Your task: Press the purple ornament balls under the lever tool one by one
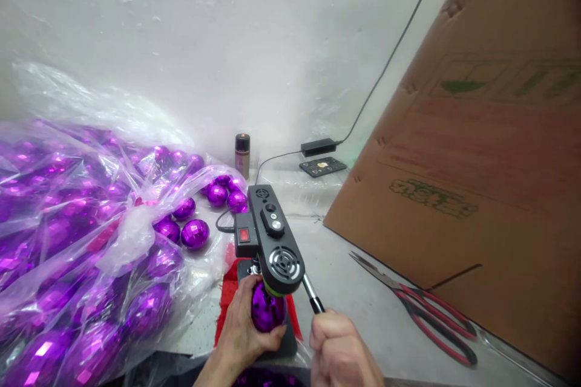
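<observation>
My left hand (242, 329) cups a shiny purple faceted ball (267, 309) and holds it under the head of a small black press machine (275, 242). The machine has a red switch on its side and stands on a black base over a red mat (227, 302). My right hand (340, 351) is closed around the machine's lever handle (313, 295), which slants down to the right. The ball's top is hidden by the machine head.
A big clear plastic bag (82, 242) full of purple balls fills the left, with loose balls (195, 233) spilling near the machine. Red-handled scissors (422, 308) lie right of it. A large cardboard box (476, 163) leans at right. A small can (242, 154), power adapter (319, 146) and cable sit by the wall.
</observation>
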`<state>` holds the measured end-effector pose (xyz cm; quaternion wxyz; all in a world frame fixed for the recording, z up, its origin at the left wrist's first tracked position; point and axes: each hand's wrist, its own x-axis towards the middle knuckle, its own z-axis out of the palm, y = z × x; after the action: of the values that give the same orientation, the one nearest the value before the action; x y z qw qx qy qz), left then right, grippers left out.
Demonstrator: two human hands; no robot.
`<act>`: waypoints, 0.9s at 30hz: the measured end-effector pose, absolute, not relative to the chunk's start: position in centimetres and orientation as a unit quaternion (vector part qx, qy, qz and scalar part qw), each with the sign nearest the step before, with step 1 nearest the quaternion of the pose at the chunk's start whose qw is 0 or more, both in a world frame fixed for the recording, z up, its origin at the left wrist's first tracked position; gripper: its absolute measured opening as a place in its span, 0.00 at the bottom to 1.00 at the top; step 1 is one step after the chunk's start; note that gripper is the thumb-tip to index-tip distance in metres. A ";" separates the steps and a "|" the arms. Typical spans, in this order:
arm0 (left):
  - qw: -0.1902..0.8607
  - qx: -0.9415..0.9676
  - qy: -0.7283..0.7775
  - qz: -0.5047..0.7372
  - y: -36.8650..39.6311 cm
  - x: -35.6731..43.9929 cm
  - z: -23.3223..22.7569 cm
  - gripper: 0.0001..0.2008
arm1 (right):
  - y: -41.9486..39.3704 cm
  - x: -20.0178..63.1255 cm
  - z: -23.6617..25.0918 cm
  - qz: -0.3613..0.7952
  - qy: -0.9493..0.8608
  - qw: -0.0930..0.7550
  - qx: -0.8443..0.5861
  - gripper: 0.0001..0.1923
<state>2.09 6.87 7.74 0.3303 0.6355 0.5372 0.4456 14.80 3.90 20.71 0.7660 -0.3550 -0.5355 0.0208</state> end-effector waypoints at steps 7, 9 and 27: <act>0.320 0.634 0.547 0.443 6.9 2.0 8.1 0.37 | 4.0 14.9 21.2 0.009 -0.557 0.753 -0.351 0.23; 0.314 0.633 0.546 0.450 7.0 2.2 8.2 0.36 | 4.1 14.9 21.3 0.011 -0.569 0.746 -0.345 0.23; 0.273 0.615 0.556 0.488 3.6 0.7 4.6 0.47 | 3.8 14.7 25.9 0.122 -0.532 0.745 -0.384 0.26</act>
<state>0.74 3.62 4.63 0.2725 0.6155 0.5556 0.4881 14.68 3.84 25.94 0.7448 -0.3845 -0.5316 0.1219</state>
